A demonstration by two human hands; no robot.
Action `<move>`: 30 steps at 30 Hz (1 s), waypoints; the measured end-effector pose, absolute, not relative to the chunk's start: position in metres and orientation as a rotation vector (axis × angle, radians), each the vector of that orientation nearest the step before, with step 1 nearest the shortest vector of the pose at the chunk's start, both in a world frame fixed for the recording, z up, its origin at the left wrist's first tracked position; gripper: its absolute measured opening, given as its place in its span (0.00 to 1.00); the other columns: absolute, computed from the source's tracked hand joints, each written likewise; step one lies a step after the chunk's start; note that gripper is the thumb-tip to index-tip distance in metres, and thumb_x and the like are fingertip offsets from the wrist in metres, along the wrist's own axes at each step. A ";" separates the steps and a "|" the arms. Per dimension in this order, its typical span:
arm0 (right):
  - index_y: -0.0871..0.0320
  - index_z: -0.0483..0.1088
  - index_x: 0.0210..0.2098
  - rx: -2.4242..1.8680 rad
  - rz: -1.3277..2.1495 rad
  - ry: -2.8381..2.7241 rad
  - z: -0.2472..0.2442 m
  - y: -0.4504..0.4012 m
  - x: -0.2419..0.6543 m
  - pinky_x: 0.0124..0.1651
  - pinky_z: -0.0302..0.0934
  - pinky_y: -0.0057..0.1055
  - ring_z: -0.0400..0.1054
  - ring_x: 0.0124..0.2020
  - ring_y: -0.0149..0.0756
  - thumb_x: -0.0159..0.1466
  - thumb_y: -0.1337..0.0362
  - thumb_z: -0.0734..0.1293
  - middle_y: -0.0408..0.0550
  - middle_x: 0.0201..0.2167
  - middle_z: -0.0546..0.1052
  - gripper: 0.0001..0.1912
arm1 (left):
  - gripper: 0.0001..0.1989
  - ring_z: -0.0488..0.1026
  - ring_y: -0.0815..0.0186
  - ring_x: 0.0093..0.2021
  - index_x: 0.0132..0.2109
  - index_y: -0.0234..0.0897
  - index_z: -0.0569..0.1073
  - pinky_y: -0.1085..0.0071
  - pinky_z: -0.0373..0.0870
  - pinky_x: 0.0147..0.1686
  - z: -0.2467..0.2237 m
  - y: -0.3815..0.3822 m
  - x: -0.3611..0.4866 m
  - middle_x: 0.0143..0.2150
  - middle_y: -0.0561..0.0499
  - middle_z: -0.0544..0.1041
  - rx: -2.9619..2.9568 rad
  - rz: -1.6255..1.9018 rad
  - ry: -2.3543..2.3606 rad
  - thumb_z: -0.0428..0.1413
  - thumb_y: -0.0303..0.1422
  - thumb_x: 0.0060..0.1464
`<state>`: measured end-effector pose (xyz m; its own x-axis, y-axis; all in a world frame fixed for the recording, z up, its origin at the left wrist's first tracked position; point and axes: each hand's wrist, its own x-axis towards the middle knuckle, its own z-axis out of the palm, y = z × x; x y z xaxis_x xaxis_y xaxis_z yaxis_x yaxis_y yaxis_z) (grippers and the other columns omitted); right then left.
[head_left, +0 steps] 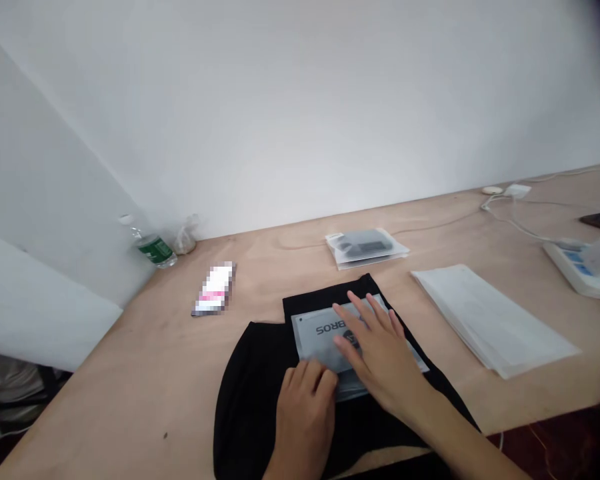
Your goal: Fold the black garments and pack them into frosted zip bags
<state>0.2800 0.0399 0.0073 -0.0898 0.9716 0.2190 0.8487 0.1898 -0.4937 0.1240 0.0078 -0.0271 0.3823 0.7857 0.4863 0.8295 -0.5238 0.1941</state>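
Note:
A black cloth garment (253, 387) lies spread on the table. On top of it is a frosted plastic bag (310, 343) with dark lettering, partly readable as "BROS" and upside down to me. My right hand (380, 353) rests on the bag with its fingers spread, covering part of the print. Down at the bag's lower left edge, my left hand (307, 407) is closed, fingers curled in a pinch at the plastic. Its fingertips are hidden. The garment reaches under both hands toward the front edge of the table.
A stack of white bags (495, 323) lies to the right. Behind the garment sits a packed clear bag (365, 247). A phone (215, 289), a water bottle (156, 250) and a small knotted bag (185, 237) are at left. Cables and a power strip (583, 267) occupy the right side.

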 end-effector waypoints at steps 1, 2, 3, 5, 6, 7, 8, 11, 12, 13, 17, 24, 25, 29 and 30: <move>0.44 0.58 0.58 -1.778 0.276 -2.037 0.002 0.046 0.272 0.55 0.36 0.66 0.38 0.63 0.59 0.61 0.46 0.54 0.45 0.64 0.52 0.27 | 0.09 0.64 0.65 0.28 0.29 0.38 0.67 0.69 0.58 0.28 -0.028 0.007 0.122 0.29 0.52 0.71 -2.555 -0.817 -1.499 0.48 0.21 0.53; 0.43 0.56 0.59 -1.855 0.249 -2.072 -0.005 0.050 0.265 0.53 0.33 0.70 0.35 0.63 0.64 0.60 0.42 0.53 0.46 0.64 0.50 0.30 | 0.09 0.64 0.65 0.29 0.30 0.38 0.68 0.69 0.59 0.28 -0.029 0.006 0.120 0.30 0.52 0.71 -2.566 -0.812 -1.508 0.47 0.21 0.53; 0.42 0.54 0.59 -1.915 0.237 -2.094 -0.011 0.052 0.261 0.50 0.31 0.73 0.33 0.62 0.67 0.58 0.39 0.52 0.47 0.65 0.49 0.33 | 0.09 0.64 0.65 0.29 0.30 0.38 0.68 0.69 0.59 0.28 -0.030 0.005 0.118 0.30 0.51 0.71 -2.575 -0.809 -1.521 0.47 0.21 0.53; 0.41 0.50 0.61 -1.982 0.237 -2.125 -0.021 0.052 0.256 0.48 0.29 0.75 0.31 0.62 0.70 0.54 0.35 0.51 0.48 0.65 0.48 0.38 | 0.08 0.65 0.64 0.29 0.31 0.38 0.68 0.69 0.61 0.28 -0.031 0.003 0.112 0.31 0.51 0.71 -2.599 -0.807 -1.541 0.48 0.22 0.53; 0.40 0.49 0.61 -1.996 0.242 -2.137 -0.024 0.051 0.256 0.48 0.28 0.75 0.30 0.62 0.70 0.53 0.33 0.50 0.48 0.65 0.48 0.40 | 0.08 0.65 0.64 0.29 0.31 0.38 0.68 0.68 0.62 0.28 -0.031 0.002 0.108 0.30 0.51 0.71 -2.613 -0.811 -1.550 0.48 0.23 0.54; 0.40 0.47 0.62 -2.002 0.247 -2.148 -0.026 0.051 0.256 0.48 0.27 0.74 0.29 0.62 0.70 0.52 0.32 0.50 0.48 0.65 0.47 0.42 | 0.07 0.66 0.64 0.30 0.31 0.38 0.68 0.68 0.63 0.29 -0.030 0.001 0.104 0.30 0.50 0.71 -2.630 -0.817 -1.559 0.49 0.24 0.54; 0.40 0.46 0.62 -2.001 0.252 -2.158 -0.028 0.050 0.257 0.48 0.26 0.74 0.29 0.62 0.70 0.51 0.31 0.50 0.48 0.65 0.47 0.43 | 0.06 0.66 0.64 0.30 0.32 0.38 0.69 0.67 0.64 0.29 -0.029 0.000 0.100 0.31 0.50 0.71 -2.649 -0.821 -1.569 0.49 0.25 0.54; 0.41 0.45 0.62 -1.990 0.243 -2.169 -0.029 0.050 0.259 0.48 0.25 0.74 0.27 0.62 0.71 0.49 0.31 0.51 0.49 0.65 0.46 0.45 | 0.05 0.68 0.64 0.33 0.36 0.39 0.70 0.66 0.67 0.32 -0.021 -0.004 0.086 0.34 0.50 0.71 -2.730 -0.834 -1.577 0.51 0.27 0.53; 0.42 0.45 0.62 -1.977 0.235 -2.172 -0.030 0.050 0.260 0.48 0.25 0.75 0.28 0.62 0.71 0.50 0.31 0.51 0.50 0.65 0.46 0.45 | 0.06 0.69 0.64 0.34 0.38 0.39 0.70 0.66 0.68 0.33 -0.019 -0.005 0.082 0.36 0.50 0.72 -2.757 -0.840 -1.583 0.51 0.26 0.53; 0.43 0.46 0.62 -1.959 0.226 -2.175 -0.031 0.051 0.260 0.47 0.25 0.75 0.28 0.62 0.72 0.50 0.32 0.52 0.51 0.65 0.47 0.45 | 0.08 0.69 0.64 0.35 0.39 0.39 0.70 0.67 0.69 0.34 -0.017 -0.006 0.078 0.37 0.49 0.72 -2.777 -0.852 -1.595 0.50 0.25 0.53; 0.50 0.50 0.62 -1.856 0.135 -2.173 -0.034 0.048 0.260 0.48 0.27 0.74 0.31 0.61 0.74 0.53 0.36 0.55 0.56 0.64 0.50 0.43 | 0.10 0.70 0.65 0.38 0.41 0.40 0.71 0.68 0.70 0.36 -0.017 -0.009 0.068 0.37 0.49 0.73 -2.770 -0.908 -1.632 0.49 0.23 0.54; 0.51 0.66 0.49 -1.178 0.195 -2.401 -0.024 0.025 0.260 0.59 0.32 0.59 0.50 0.60 0.50 0.62 0.52 0.57 0.47 0.57 0.64 0.19 | 0.08 0.69 0.65 0.36 0.37 0.39 0.71 0.67 0.67 0.34 -0.025 -0.008 0.069 0.35 0.50 0.75 -2.690 -0.925 -1.565 0.49 0.24 0.56; 0.52 0.68 0.45 -1.062 0.197 -2.419 -0.023 0.021 0.257 0.60 0.32 0.57 0.53 0.58 0.47 0.61 0.53 0.58 0.46 0.55 0.67 0.16 | 0.08 0.69 0.65 0.36 0.38 0.38 0.71 0.67 0.66 0.34 -0.025 -0.008 0.069 0.36 0.50 0.75 -2.676 -0.938 -1.555 0.49 0.24 0.56; 0.53 0.70 0.36 -0.913 0.105 -2.420 -0.018 0.010 0.246 0.61 0.36 0.54 0.61 0.52 0.40 0.63 0.65 0.58 0.42 0.48 0.73 0.09 | 0.08 0.70 0.66 0.35 0.37 0.37 0.71 0.67 0.65 0.34 -0.026 -0.010 0.069 0.35 0.50 0.76 -2.631 -0.989 -1.508 0.48 0.23 0.56; 0.53 0.70 0.34 -0.912 0.081 -2.420 -0.017 0.009 0.245 0.61 0.37 0.54 0.61 0.51 0.39 0.63 0.67 0.58 0.41 0.48 0.73 0.10 | 0.08 0.70 0.66 0.35 0.37 0.37 0.71 0.68 0.64 0.34 -0.026 -0.011 0.069 0.34 0.51 0.76 -2.624 -0.994 -1.502 0.48 0.23 0.56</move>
